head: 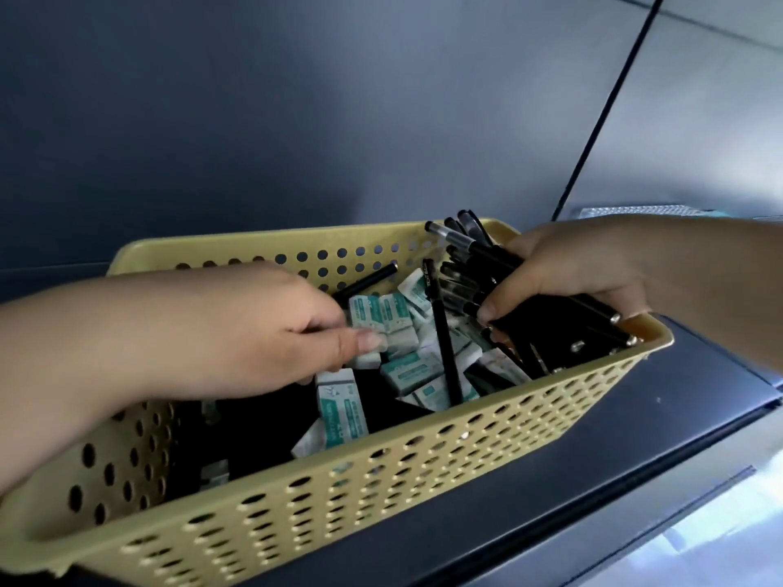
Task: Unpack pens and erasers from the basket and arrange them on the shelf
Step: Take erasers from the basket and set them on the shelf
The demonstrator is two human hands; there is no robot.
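Pens (478,264) are light, stiff and slick; my right hand (567,273) clamps a bundle at mid-barrel over the basket (381,493) right end. My left hand (237,332) pinches an eraser (367,357) from the loose pile; erasers are small, soft, easily grasped.

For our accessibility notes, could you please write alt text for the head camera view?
Two bare hands reach into a yellow perforated basket on a dark shelf: the right hand grips a bundle of black pens, and the left hand pinches a white and green eraser. More erasers and a loose black pen lie inside.
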